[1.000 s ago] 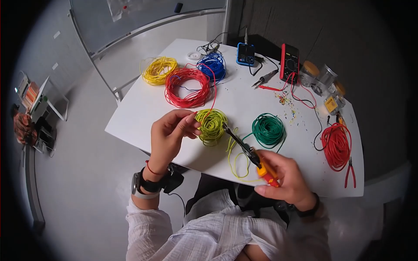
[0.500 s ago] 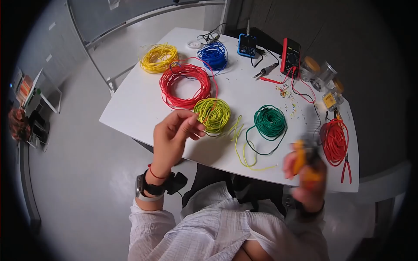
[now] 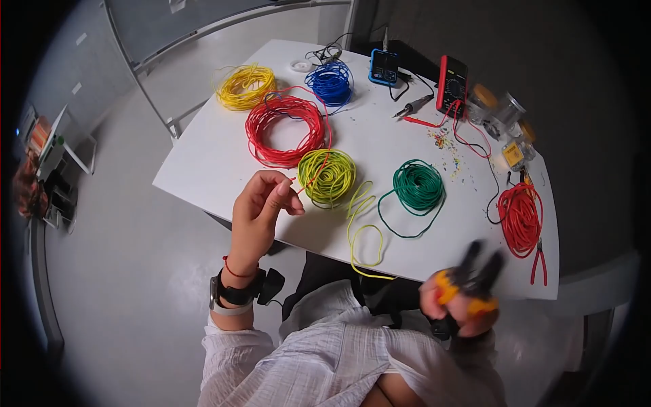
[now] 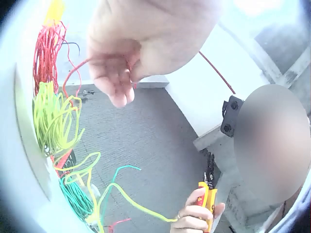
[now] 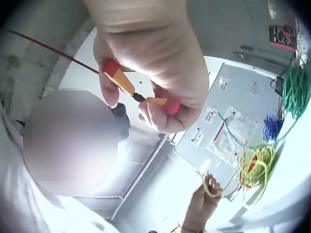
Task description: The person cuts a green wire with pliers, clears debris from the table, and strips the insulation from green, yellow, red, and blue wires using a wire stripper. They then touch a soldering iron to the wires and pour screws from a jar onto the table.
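Note:
In the head view my left hand (image 3: 254, 214) is raised in front of the coils, thumb and fingers pinching a red wire (image 3: 312, 181) near its end. That wire runs back across the yellow-green wire coil (image 3: 327, 178) to the large red wire coil (image 3: 286, 132). My right hand (image 3: 464, 313), blurred, grips wire strippers (image 3: 447, 288) with yellow and red handles, over the table's front right edge. Their dark jaws stand spread and hold nothing. The right wrist view shows the fingers curled round the handles, which are apart.
Yellow (image 3: 245, 88), blue (image 3: 329, 85) and green (image 3: 417, 188) wire coils lie on the white table (image 3: 203, 169). To the right are a multimeter (image 3: 452, 87), a soldering iron (image 3: 415, 106), glass jars (image 3: 507, 112), a red cable bundle (image 3: 520, 220), red-handled pliers (image 3: 539, 264) and scattered bits (image 3: 444, 142).
My right hand has moved right and down with the wire strippers, away from my left hand, and their jaws have spread. My left hand stays on the red wire, whose tip now shows.

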`<action>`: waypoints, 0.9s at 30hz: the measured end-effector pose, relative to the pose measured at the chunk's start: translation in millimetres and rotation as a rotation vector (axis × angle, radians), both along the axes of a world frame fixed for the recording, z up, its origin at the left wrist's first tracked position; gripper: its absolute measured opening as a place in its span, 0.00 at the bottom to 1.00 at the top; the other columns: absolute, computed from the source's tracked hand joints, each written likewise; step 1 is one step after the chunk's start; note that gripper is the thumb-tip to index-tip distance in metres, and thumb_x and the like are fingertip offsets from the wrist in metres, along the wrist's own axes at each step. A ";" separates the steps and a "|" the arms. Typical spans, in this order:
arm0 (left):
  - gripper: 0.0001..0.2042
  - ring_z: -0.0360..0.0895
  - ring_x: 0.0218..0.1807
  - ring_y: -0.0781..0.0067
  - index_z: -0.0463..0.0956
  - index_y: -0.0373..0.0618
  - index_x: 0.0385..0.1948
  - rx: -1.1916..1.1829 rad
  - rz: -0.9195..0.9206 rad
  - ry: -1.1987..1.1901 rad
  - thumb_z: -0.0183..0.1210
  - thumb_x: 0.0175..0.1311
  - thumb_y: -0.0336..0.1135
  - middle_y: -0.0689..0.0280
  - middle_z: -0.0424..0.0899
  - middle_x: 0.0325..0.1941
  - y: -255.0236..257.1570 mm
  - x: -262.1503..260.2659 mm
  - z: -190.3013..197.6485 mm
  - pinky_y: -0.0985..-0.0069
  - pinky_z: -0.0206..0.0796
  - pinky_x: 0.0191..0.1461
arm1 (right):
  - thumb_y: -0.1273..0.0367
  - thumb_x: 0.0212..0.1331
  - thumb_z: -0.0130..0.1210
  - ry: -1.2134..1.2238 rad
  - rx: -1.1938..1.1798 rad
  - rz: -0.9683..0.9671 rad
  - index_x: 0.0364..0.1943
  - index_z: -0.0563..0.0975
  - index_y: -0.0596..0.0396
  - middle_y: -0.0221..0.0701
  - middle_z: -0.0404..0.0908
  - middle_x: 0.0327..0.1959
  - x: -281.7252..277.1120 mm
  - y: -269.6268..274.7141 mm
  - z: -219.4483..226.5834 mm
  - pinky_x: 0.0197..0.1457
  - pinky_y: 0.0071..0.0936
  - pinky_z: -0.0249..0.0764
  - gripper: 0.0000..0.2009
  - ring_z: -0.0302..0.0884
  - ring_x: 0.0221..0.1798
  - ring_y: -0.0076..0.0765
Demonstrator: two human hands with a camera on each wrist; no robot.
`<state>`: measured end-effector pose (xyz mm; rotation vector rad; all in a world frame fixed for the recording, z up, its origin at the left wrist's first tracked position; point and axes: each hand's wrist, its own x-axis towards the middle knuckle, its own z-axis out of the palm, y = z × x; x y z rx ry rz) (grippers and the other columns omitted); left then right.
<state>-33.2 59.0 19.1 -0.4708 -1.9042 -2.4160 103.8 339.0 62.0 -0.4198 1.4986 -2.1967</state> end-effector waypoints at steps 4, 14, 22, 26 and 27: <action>0.08 0.74 0.26 0.79 0.67 0.38 0.34 -0.055 0.016 0.010 0.47 0.63 0.33 0.65 0.76 0.23 -6.8 -5.3 1.7 0.84 0.65 0.32 | 0.63 0.34 0.60 0.157 -0.069 -0.398 0.52 0.62 0.68 0.28 0.66 0.22 -9.3 16.8 12.1 0.24 0.18 0.54 0.37 0.60 0.22 0.19; 0.06 0.76 0.21 0.77 0.70 0.36 0.33 -0.762 0.185 0.522 0.49 0.61 0.30 0.63 0.79 0.22 -9.5 -75.9 74.9 0.82 0.64 0.23 | 0.76 0.38 0.55 0.297 0.581 -0.614 0.54 0.62 0.66 0.22 0.64 0.27 -59.5 25.7 46.8 0.31 0.10 0.57 0.31 0.58 0.27 0.13; 0.06 0.72 0.17 0.80 0.69 0.37 0.31 -0.592 0.104 0.512 0.48 0.62 0.31 0.63 0.79 0.21 48.9 -108.2 99.7 0.83 0.62 0.21 | 0.71 0.41 0.59 0.579 0.588 -0.627 0.53 0.64 0.66 0.28 0.71 0.36 -112.4 21.7 46.8 0.40 0.14 0.64 0.30 0.65 0.36 0.16; 0.06 0.74 0.18 0.79 0.68 0.37 0.32 -0.249 0.046 0.490 0.49 0.61 0.30 0.63 0.78 0.21 87.7 -104.9 89.6 0.84 0.62 0.21 | 0.71 0.42 0.61 0.635 0.588 -0.654 0.53 0.64 0.67 0.31 0.73 0.42 -130.1 18.9 49.5 0.46 0.16 0.65 0.30 0.67 0.42 0.18; 0.06 0.73 0.18 0.81 0.67 0.38 0.32 -0.170 -0.027 0.435 0.48 0.62 0.32 0.63 0.78 0.24 92.5 -104.7 89.0 0.87 0.58 0.18 | 0.70 0.42 0.61 0.602 0.557 -0.648 0.53 0.63 0.68 0.31 0.72 0.42 -133.5 18.2 48.9 0.47 0.17 0.66 0.31 0.67 0.43 0.18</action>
